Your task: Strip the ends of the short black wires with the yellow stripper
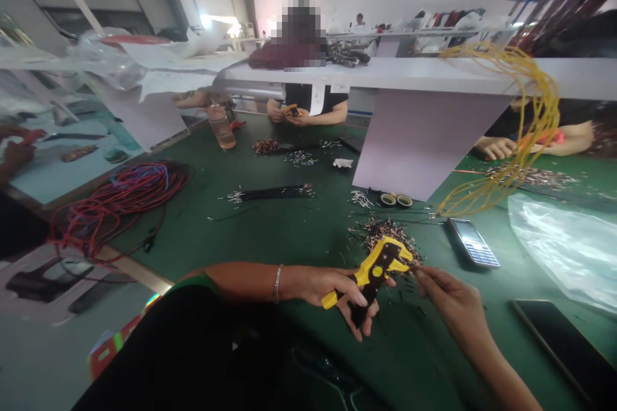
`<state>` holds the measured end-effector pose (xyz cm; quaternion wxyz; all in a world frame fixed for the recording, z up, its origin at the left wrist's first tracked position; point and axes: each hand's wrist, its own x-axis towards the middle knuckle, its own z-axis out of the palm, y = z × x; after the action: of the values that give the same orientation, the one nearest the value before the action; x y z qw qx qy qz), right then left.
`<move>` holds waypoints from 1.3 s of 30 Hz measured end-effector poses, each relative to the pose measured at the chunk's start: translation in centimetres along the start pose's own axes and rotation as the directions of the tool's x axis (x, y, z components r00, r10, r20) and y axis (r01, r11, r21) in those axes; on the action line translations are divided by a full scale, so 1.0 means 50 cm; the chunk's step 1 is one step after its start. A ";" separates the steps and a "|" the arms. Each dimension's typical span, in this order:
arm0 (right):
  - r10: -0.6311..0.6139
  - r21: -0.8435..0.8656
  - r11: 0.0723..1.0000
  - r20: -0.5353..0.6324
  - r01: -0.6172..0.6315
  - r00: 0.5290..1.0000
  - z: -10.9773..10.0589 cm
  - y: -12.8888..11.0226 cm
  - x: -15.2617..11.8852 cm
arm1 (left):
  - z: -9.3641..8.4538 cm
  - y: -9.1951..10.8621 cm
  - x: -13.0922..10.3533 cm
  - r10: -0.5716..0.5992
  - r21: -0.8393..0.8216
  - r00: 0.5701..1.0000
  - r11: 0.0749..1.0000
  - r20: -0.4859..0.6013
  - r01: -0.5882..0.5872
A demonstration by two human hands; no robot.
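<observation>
My left hand point(344, 295) is wrapped round the handles of a yellow and black wire stripper point(378, 270), its head pointing to the upper right. My right hand point(450, 298) pinches a thin dark wire at the stripper's jaws; most of the wire is hidden by the fingers. Just behind the tool lies a pile of short wire pieces with copper-coloured ends point(385, 231). Farther left on the green table point(270, 237) is a bundle of black wires point(274, 192) with bare ends.
To the right lie a keypad phone point(472, 243), a dark smartphone point(563, 347) and a clear plastic bag point(569, 250). Yellow cables point(540, 90) hang from the shelf point(409, 74). Tape rolls point(396, 200) sit by its panel. Red cables point(125, 205) are coiled left. Co-workers sit opposite.
</observation>
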<state>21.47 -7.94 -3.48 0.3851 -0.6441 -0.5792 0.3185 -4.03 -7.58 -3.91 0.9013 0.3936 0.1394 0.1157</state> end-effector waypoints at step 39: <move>-0.153 0.208 0.966 -0.016 0.153 0.988 -0.015 -0.093 -0.060 | -0.018 0.067 -0.016 0.172 0.032 0.985 0.985 -0.030 -0.171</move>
<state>19.42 -10.85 0.82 0.4737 -0.5535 -0.5908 0.3469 -5.40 -5.00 -1.88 0.8797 0.4154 0.1212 0.1974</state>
